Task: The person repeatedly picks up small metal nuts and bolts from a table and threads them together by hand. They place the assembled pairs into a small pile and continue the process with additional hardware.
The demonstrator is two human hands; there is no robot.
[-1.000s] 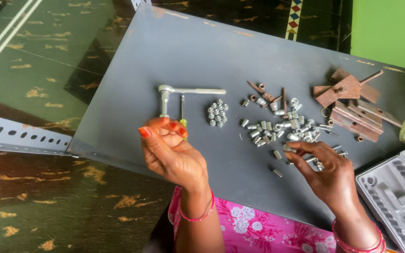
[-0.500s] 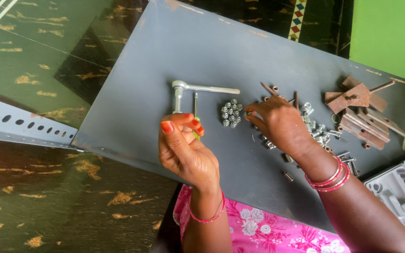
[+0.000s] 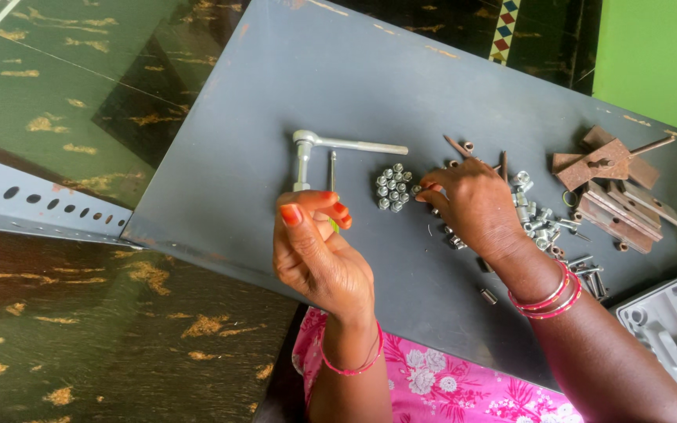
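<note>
on the grey sheet-metal tabletop [image 3: 276,102], the right hand [image 3: 476,207] rests its fingers [image 3: 431,190] pinched at the edge of a small cluster of silver metal nuts [image 3: 392,186] near the middle; whether they grip one i cannot tell. the left hand [image 3: 315,251] hovers near the front edge, fingers curled around a thin green-tipped tool [image 3: 333,223]. a silver ratchet wrench [image 3: 331,149] lies just beside the cluster, toward the left edge. rusty brown metal brackets [image 3: 605,184] lie toward the right edge.

The right hand [image 3: 476,207] has reached over, apparently touching the nut cluster [image 3: 393,188].
</note>
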